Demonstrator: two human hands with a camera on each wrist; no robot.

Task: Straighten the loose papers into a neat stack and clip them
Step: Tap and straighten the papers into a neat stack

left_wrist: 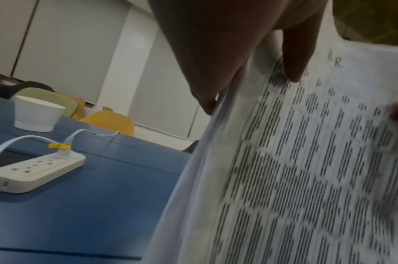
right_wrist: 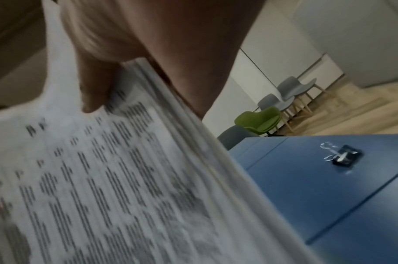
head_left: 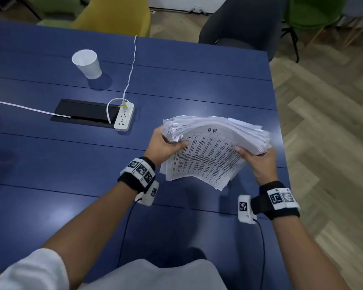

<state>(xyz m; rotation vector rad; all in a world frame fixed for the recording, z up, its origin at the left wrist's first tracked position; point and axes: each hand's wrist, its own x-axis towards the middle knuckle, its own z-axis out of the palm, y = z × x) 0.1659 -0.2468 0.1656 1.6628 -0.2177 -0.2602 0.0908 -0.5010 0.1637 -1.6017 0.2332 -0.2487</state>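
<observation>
Head view — papers marked "A.R.", left hand, right hand gripping.

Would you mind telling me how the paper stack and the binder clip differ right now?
The paper stack is held above the table, gripped by the left hand and right hand; the binder clip lies untouched on the blue table. The stack is white, printed and unevenly fanned; the clip is black with silver handles.

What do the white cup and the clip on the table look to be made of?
The cup looks like thin matte paper, plain white and without gloss; it may be plastic. The binder clip seems metal: a black painted body with shiny silvery wire handles that catch the light. The picture is blurred.
</observation>
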